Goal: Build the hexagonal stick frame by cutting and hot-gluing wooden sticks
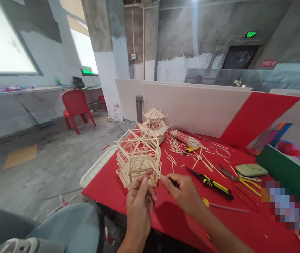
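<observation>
A hexagonal frame model of thin wooden sticks stands near the front left corner of the red table. My left hand is closed, its thumb and fingers pinching the lower front of the model. My right hand is closed in a pinch at the model's right lower edge, holding a thin stick against it. A finished pagoda-like stick model stands behind the frame.
Loose sticks and a wrapped bundle lie mid-table. Black-yellow pliers, yellow-handled scissors, a pale green case and a tape ring lie to the right. White and red boards stand behind. A red chair stands left.
</observation>
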